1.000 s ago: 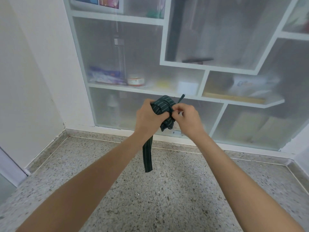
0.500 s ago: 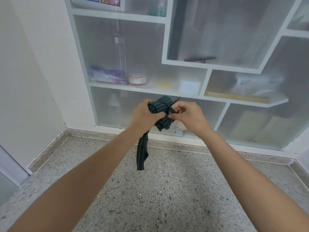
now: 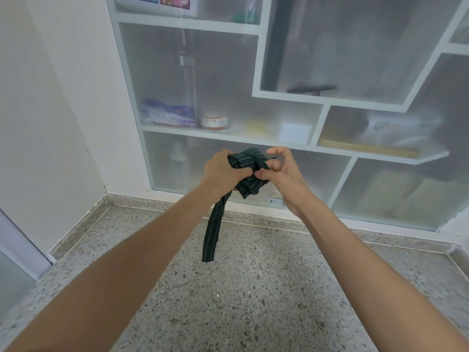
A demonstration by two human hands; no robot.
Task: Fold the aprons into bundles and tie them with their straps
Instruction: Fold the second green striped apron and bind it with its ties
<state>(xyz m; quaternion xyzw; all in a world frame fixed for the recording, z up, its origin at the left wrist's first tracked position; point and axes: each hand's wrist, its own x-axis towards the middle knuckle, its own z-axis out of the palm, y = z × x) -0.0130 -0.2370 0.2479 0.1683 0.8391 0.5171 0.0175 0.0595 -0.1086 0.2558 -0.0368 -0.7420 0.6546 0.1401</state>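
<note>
Two bare forearms, extended to frame centre.
Left hand (image 3: 220,172): fingers curled round the apron bundle (image 3: 247,163). Right hand (image 3: 281,171): thumb and fingers pinching at the bundle's right side, wrist bent.

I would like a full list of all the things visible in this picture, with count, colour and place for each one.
apron bundle: one, dark green with thin pale stripes, held in the air between both hands
strap: one, same green stripes, hangs loose below the bundle
cabinet: one, white frame, frosted doors, against the wall
tub: one, white and orange, blurred behind a door, middle shelf
bottle: one, pale, lower shelf
floor: speckled grey stone
left hand: grips the bundle
right hand: pinches the bundle's right side
</note>
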